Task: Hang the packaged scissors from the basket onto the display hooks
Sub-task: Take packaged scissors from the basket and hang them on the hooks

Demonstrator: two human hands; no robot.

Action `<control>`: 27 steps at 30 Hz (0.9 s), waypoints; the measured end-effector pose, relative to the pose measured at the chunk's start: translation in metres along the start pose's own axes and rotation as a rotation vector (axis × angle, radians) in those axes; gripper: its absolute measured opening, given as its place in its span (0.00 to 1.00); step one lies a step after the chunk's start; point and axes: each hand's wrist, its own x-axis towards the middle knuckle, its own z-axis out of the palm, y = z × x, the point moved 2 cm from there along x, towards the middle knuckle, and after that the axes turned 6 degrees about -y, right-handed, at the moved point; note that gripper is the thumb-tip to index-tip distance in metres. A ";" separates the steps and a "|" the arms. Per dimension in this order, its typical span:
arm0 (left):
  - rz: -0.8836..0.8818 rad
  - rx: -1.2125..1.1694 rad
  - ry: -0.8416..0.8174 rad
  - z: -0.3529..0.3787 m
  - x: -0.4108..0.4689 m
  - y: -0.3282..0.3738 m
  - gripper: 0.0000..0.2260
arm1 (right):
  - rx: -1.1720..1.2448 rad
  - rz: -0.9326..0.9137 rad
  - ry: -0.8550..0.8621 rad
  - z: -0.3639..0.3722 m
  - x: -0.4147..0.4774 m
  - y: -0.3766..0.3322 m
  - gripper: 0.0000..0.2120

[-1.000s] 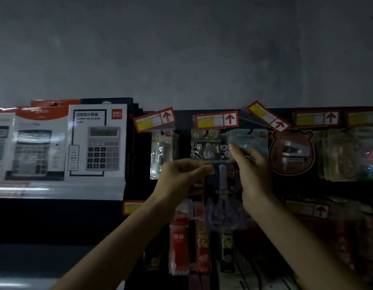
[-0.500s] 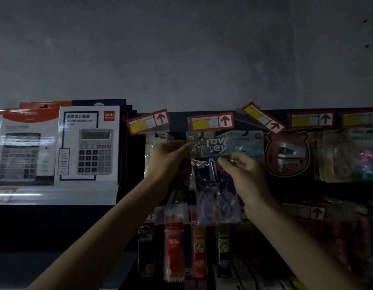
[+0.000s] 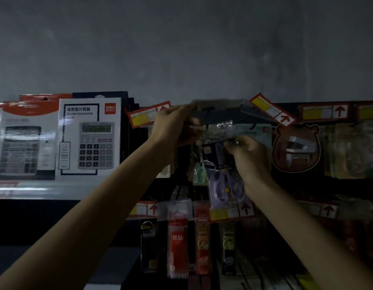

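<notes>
Right fingers: the fingertips [image 3: 229, 145] of the right hand [image 3: 247, 158] are pressed together, pinching the upper part of the packaged scissors [image 3: 222, 178].
Left fingers: the fingertips [image 3: 189, 107] of the left hand [image 3: 173, 128] touch the left end of the flipped-up price tag [image 3: 218, 103]. Blur hides whether they pinch it or only prop it.
Scissors: purple, in a clear pack hanging tilted, top just below the black display hook [image 3: 208, 115]. Whether it is on the hook, I cannot tell.
Change: half a second ago the left hand held the pack's top corner and the tag faced forward with its red arrow. Now the tag shows its grey back.
Around: calculator box [image 3: 89, 137] to the left, bear-shaped pack [image 3: 295, 147] to the right, red refill pack [image 3: 177, 239] below.
</notes>
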 end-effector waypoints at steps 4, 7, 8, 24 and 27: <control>0.012 0.041 -0.004 0.002 0.000 0.002 0.12 | -0.010 -0.007 0.009 0.008 0.010 -0.003 0.06; 0.005 0.075 -0.019 0.001 0.002 0.002 0.14 | 0.003 0.009 0.027 0.015 0.019 -0.004 0.07; 0.002 0.086 -0.030 0.000 0.002 0.002 0.14 | 0.008 0.011 0.033 0.017 0.021 -0.004 0.07; 0.098 0.294 -0.077 -0.008 -0.009 -0.016 0.16 | 0.060 0.070 0.040 0.029 0.032 0.008 0.01; 0.182 0.470 -0.011 -0.012 -0.023 -0.032 0.10 | 0.063 0.064 0.028 0.030 0.029 0.012 0.02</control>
